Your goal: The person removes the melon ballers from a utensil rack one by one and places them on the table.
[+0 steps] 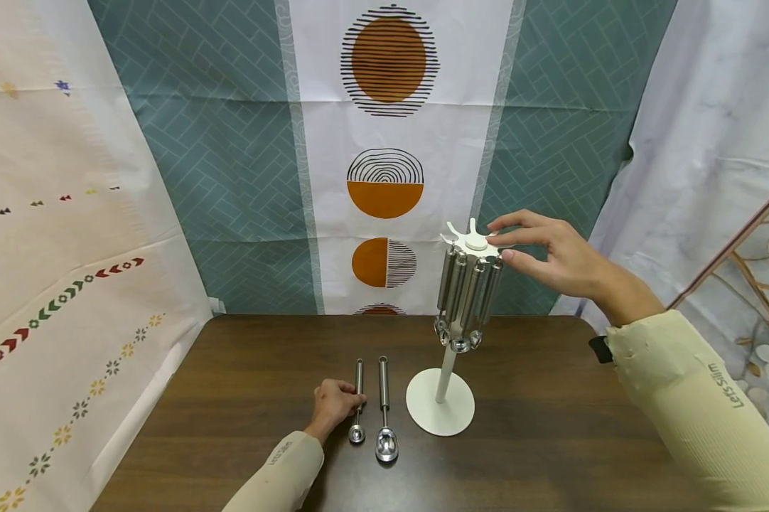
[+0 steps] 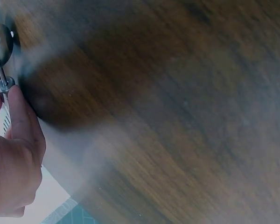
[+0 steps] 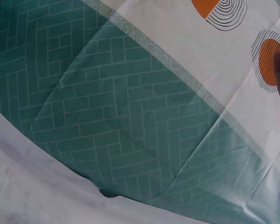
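Observation:
In the head view, my left hand pinches the handle of a small metal scoop lying on the table. The left wrist view shows thumb and fingers on both sides of its neck, with the shiny bowl beyond them. Just right of it lies a larger metal scoop, its ringed handle pointing away. My right hand is up at the white hooked top of a utensil stand, fingers spread and lightly bent, fingertips at its rim. Several metal utensils with thick handles hang from the hooks.
The brown wooden table runs back to a patterned curtain. Other cloths, one embroidered and one flowered, hang at the left and right sides. The stand's round base is near the larger scoop.

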{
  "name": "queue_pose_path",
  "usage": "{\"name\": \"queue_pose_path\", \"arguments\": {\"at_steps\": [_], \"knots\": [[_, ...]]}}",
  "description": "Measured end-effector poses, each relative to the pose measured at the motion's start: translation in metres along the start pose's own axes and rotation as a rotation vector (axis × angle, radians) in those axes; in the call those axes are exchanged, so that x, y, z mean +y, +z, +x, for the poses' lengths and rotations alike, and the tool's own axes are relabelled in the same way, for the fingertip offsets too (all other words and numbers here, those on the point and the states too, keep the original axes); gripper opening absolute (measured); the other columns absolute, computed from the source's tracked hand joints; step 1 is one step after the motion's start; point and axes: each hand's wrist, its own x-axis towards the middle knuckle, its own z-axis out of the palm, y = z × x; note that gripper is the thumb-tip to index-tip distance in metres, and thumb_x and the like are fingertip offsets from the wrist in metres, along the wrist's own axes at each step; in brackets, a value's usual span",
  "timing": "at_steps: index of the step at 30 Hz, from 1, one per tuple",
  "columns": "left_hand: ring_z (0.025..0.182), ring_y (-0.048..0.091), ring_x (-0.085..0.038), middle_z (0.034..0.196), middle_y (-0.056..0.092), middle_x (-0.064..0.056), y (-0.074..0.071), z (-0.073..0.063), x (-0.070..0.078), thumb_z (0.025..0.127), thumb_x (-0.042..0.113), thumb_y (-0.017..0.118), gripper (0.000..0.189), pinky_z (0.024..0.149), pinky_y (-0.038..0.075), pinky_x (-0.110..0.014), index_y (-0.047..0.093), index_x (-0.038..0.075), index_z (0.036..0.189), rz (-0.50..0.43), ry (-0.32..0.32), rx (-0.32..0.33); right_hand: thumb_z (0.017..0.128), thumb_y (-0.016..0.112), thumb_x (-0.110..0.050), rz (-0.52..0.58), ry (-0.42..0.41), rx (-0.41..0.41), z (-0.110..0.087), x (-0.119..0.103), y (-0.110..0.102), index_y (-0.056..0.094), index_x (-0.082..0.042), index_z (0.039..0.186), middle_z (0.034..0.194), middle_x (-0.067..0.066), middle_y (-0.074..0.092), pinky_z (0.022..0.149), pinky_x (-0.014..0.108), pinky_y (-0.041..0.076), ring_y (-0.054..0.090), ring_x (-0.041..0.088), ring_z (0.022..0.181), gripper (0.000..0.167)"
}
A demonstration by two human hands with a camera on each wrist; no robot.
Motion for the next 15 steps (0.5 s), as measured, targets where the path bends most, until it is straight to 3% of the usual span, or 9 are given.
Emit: {"name": "queue_pose_path", "arguments": {"at_steps": [1,4,8,15], "knots": [[0.081,0.066,-0.032,0.088,0.064,-0.020,0.000,0.000,0.000,0.072,0.003,0.087,0.018,0.051,0.055,-0.024,0.074,-0.003,0.082,0.009,0.002,0.004,0.092,0.064,-0.004,0.001,-0.001,0.000,0.000,0.000,0.000,0.074,-0.005,0.118,0.128,0.008,0.062,0.091,0.045,0.043,0.056,0.030,0.120,0.028],[0.080,0.066,-0.027,0.085,0.066,-0.017,-0.003,0.001,0.001,0.072,0.006,0.088,0.021,0.052,0.055,-0.025,0.075,-0.005,0.085,0.018,0.003,-0.003,0.092,0.064,-0.004,0.001,-0.001,0.002,0.000,-0.001,0.000,0.074,-0.005,0.117,0.128,0.008,0.062,0.091,0.044,0.043,0.056,0.030,0.120,0.027],[0.054,0.066,-0.014,0.070,0.071,-0.008,-0.008,0.001,0.008,0.073,0.014,0.089,0.030,0.055,0.055,-0.026,0.075,-0.005,0.091,0.054,0.004,-0.012,0.092,0.064,-0.004,0.001,0.001,0.003,0.001,-0.001,0.000,0.074,-0.005,0.117,0.127,0.009,0.062,0.090,0.047,0.043,0.056,0.030,0.119,0.027],[0.071,0.067,-0.018,0.076,0.074,-0.006,-0.020,0.006,0.036,0.073,0.019,0.090,0.028,0.064,0.053,-0.031,0.078,-0.001,0.088,0.148,0.122,0.010,0.092,0.065,-0.004,-0.001,0.002,-0.002,0.001,-0.002,0.000,0.074,-0.005,0.116,0.126,0.009,0.063,0.091,0.039,0.043,0.056,0.028,0.118,0.026]]}}
